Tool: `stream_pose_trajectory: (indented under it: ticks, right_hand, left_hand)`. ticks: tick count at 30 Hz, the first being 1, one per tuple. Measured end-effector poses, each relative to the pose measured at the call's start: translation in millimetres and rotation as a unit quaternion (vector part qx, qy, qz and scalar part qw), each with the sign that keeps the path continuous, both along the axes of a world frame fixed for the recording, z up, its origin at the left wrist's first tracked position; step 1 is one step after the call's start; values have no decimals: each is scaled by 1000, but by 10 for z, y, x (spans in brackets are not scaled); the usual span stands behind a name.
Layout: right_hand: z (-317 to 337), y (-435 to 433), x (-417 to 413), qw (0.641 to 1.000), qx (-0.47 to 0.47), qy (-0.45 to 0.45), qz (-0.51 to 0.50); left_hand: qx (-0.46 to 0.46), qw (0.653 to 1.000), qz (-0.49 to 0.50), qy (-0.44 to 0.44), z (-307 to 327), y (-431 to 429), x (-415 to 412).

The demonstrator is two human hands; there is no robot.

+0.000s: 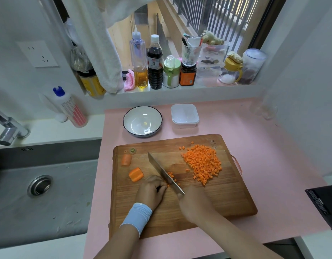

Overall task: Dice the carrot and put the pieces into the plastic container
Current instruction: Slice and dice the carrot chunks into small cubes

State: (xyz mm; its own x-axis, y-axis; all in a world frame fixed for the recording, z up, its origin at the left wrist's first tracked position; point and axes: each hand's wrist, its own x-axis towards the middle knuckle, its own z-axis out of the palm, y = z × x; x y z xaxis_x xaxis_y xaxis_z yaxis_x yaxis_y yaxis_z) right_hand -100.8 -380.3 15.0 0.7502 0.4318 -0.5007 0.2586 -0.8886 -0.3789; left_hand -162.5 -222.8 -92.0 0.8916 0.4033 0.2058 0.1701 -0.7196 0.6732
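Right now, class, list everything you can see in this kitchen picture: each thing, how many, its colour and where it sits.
cutting board: one, brown wood, on pink counter
diced carrot: one pile, orange, board's far right
carrot chunks: two, orange, board's left
knife: one, steel, across board's middle
plastic container: one, white, beyond board
bowl: one, white, dark-rimmed, left of container
bottles and jars: several, mixed, windowsill
sink: one, grey, left of counter
left grip: holds carrot piece beside knife
right grip: holds knife handle
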Motion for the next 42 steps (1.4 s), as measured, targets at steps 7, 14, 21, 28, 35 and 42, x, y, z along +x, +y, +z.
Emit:
stream_pose_trajectory:
  ticks: [7, 14, 21, 28, 35, 42]
  right_hand:
    - [0, -85, -24, 1000, 10, 7, -3]
    - [-35, 93, 98, 999, -6, 48, -12]
    - [-90, 162, 212, 997, 21, 66, -16]
    - [-102, -145, 442, 995, 91, 32, -4]
    - [26, -434, 604, 957, -12, -219, 187]
    - [-67, -431, 712, 895, -50, -291, 335]
  left_hand:
    - [-8, 1000, 2, 0, -1, -2, -8]
    - [-13, 1000, 5, -6, -13, -2, -10]
    - [-5, 1000, 10, -3, -16, -12, -3]
    - [-10, 1000, -25, -2, 158, -155, 205]
    - [106, 982, 79, -136, 764, -60, 110]
    - [22, 968, -38, 247, 916, 175, 608]
